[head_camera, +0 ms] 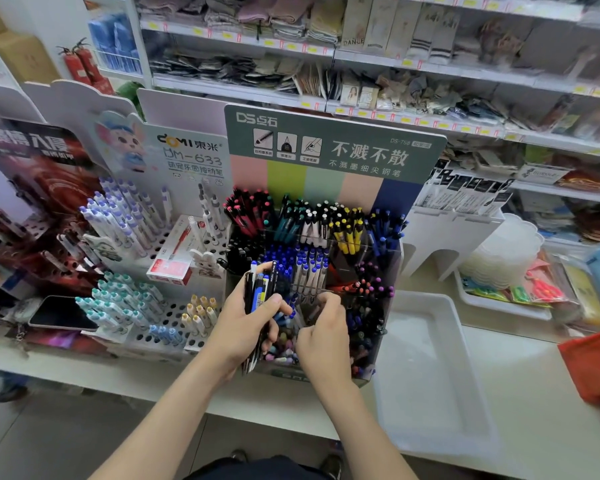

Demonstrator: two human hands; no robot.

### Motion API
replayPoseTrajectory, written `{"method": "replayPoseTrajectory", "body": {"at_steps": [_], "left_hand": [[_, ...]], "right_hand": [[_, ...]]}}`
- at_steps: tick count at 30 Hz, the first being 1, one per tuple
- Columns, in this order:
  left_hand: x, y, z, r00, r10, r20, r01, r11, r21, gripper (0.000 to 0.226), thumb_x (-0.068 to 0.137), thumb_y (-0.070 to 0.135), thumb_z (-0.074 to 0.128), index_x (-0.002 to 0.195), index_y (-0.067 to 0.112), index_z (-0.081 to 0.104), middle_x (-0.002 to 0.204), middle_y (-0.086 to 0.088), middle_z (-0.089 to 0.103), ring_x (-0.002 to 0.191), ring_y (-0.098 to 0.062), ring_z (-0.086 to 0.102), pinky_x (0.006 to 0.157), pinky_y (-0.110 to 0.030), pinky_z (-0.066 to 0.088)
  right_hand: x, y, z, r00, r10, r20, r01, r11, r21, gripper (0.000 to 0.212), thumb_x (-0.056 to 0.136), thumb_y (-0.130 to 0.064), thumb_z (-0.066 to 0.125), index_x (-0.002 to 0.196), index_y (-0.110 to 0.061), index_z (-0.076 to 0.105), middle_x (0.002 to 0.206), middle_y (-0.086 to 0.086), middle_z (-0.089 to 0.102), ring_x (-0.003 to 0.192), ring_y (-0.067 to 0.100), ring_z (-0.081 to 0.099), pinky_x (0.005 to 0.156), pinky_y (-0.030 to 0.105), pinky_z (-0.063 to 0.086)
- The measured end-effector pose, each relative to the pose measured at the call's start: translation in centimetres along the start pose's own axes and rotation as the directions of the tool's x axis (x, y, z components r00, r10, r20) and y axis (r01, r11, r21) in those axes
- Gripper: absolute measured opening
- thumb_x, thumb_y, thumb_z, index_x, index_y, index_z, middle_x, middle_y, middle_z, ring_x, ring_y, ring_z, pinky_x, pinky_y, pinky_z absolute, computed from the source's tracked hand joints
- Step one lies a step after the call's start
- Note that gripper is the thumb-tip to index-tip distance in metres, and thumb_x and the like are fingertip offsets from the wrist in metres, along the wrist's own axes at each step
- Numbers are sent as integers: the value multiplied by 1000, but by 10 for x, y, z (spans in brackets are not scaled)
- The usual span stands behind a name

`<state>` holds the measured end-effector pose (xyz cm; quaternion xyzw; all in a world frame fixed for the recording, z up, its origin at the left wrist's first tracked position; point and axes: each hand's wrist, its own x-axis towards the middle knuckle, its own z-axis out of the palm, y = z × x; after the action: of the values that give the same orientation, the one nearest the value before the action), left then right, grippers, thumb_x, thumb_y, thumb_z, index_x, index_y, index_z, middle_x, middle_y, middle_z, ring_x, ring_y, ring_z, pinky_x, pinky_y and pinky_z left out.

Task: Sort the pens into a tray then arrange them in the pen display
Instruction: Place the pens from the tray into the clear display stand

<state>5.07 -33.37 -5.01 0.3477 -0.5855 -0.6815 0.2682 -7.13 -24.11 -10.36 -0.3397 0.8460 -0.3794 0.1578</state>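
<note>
The right hand curls down into a front compartment of the pen display, its fingertips buried among the pens there, so whether it grips one cannot be told. The left hand covers the middle of its bundle of pens. Goods on the shelves behind are blurred. A red bag is cut off by the right edge, and the near end of the tray is blurred.
</note>
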Motion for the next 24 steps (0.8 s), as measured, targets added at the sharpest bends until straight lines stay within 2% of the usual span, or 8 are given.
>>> {"method": "replayPoseTrajectory", "body": {"at_steps": [2, 6, 10, 12, 15, 19, 22, 24], "left_hand": [[0, 0, 0, 1000, 2, 12, -2, 1000, -9, 52, 110, 12, 57, 145, 48, 46, 98, -16, 76, 60, -27, 55, 49, -33, 47], [2, 2, -1, 999, 4, 40, -3, 999, -33, 52, 109, 12, 57, 143, 50, 47, 101, -18, 75, 60, -26, 55, 48, -32, 47], [5, 2, -1, 997, 15, 71, -11, 999, -47, 57, 109, 11, 58, 151, 46, 43, 103, -18, 75, 59, -26, 56, 50, -34, 48], [5, 2, 0, 996, 14, 92, -10, 999, -47, 54, 108, 12, 60, 149, 43, 44, 104, -18, 75, 60, -28, 56, 50, -34, 47], [6, 2, 1, 987, -29, 157, 38, 998, -51, 36, 107, 18, 64, 137, 32, 50, 100, -31, 69, 62, -30, 55, 49, -34, 45], [8, 3, 2, 965, -67, 252, 81, 996, -45, 27, 106, 22, 66, 130, 19, 54, 80, -26, 62, 61, -33, 55, 46, -33, 46], [6, 6, 2, 969, -54, 241, 73, 995, -70, 21, 107, 13, 62, 126, 9, 55, 92, -25, 71, 61, -30, 63, 46, -34, 51], [6, 4, 0, 974, -52, 223, 69, 995, -73, 19, 107, 11, 61, 125, 10, 56, 104, -25, 74, 67, -33, 67, 49, -36, 55]], "right_hand": [[-2, -1, 0, 1000, 15, 2, -15, 1000, 0, 53, 82, 8, 54, 125, -21, 42, 123, 4, 41, 80, 10, 50, 61, 20, 38], [-2, 3, -2, 986, -78, 146, 54, 985, 163, 53, 82, 5, 50, 119, -33, 46, 125, -3, 61, 108, 9, 64, 90, 26, 53], [-1, -9, -9, 994, -110, 17, 100, 947, 306, 36, 96, 3, 53, 105, -28, 69, 94, -11, 73, 76, 7, 67, 69, 25, 54], [3, -20, -18, 998, -58, -35, 67, 916, 394, 25, 104, -12, 56, 108, -27, 76, 92, -10, 76, 74, 6, 68, 70, 23, 53], [12, -31, -28, 995, 14, 97, -67, 819, 570, 24, 108, -30, 59, 124, -25, 76, 109, -7, 78, 98, 15, 76, 90, 35, 61], [15, -40, -38, 976, 14, 219, -157, 740, 654, 25, 100, -39, 72, 118, -23, 77, 94, 8, 79, 76, 30, 69, 81, 58, 62], [15, -44, -45, 987, 68, 144, -150, 700, 698, 13, 100, -21, 74, 108, -12, 80, 76, 2, 72, 68, 16, 66, 69, 35, 60], [14, -49, -44, 990, 102, 98, -141, 664, 734, 13, 104, -21, 68, 111, -12, 74, 83, 1, 75, 70, 15, 64, 66, 29, 56]]}}
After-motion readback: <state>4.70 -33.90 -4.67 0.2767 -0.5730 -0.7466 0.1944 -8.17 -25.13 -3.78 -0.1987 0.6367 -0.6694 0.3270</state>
